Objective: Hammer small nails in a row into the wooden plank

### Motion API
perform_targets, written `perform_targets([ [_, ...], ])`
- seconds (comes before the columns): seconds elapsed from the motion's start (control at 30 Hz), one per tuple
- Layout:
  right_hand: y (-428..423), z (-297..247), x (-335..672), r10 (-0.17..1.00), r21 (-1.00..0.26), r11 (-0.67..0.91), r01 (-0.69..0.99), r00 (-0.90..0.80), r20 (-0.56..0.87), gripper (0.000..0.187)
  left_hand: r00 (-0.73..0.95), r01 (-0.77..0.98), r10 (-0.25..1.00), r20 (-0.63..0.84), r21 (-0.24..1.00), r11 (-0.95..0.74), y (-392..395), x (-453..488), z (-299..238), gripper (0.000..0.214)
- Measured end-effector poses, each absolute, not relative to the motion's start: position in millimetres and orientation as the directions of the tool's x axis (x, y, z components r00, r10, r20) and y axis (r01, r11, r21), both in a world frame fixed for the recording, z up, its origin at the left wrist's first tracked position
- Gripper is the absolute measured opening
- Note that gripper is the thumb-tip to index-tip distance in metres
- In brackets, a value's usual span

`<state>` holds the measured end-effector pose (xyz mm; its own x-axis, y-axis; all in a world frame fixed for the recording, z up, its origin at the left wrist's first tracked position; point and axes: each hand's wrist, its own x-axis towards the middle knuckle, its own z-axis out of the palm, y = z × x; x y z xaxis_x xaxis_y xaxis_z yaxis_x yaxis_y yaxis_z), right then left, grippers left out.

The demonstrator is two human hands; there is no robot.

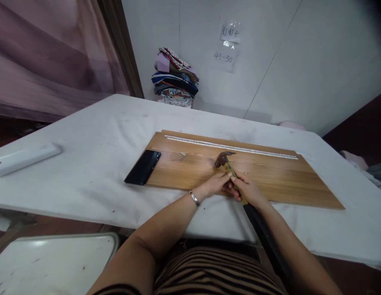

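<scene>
A claw hammer (pixel 225 160) with a rusty head and a yellow and black handle lies slantwise over a wooden board (pixel 276 176). My right hand (pixel 248 189) is closed round its handle a short way below the head. From the other side my left hand (pixel 217 184) meets the handle, its thumb and fingers closed at the same spot. The fingers of both hands overlap there, so some are hidden. Several small nails (pixel 181 155) lie loose on the board, left of the hammer head. A few tiny dark marks show on the wood right of the handle.
Two thin white strips (pixel 230 147) run along the board's far side. A black phone (pixel 143 167) overlaps its left end. A white long object (pixel 27 157) lies on the white-covered table (pixel 94 172). Folded clothes (pixel 174 80) are stacked by the wall. A white stool (pixel 55 262) stands lower left.
</scene>
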<state>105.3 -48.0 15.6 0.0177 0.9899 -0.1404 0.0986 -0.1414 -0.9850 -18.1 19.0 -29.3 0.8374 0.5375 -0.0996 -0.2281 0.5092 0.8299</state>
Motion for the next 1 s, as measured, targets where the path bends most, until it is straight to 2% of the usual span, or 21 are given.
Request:
perform_targets([
  [0.13,-48.6,17.5,103.7,0.994,-0.989,-0.106,0.1,0.028,-0.104,0.029,0.846,-0.219,0.523,-0.1,0.829,0.514,19.5,-18.5,-29.0,0.052],
  [0.33,-48.9,15.7,104.1,0.99,-0.989,-0.138,0.057,0.012,-0.137,0.031,0.846,-0.225,0.526,-0.093,0.831,0.509,18.7,-19.4,-27.8,0.054],
  [1.0,-48.5,13.1,104.7,0.993,-0.991,-0.115,0.06,0.009,-0.115,0.032,0.846,-0.228,0.527,-0.085,0.835,0.501,19.4,-18.4,-29.0,0.054],
])
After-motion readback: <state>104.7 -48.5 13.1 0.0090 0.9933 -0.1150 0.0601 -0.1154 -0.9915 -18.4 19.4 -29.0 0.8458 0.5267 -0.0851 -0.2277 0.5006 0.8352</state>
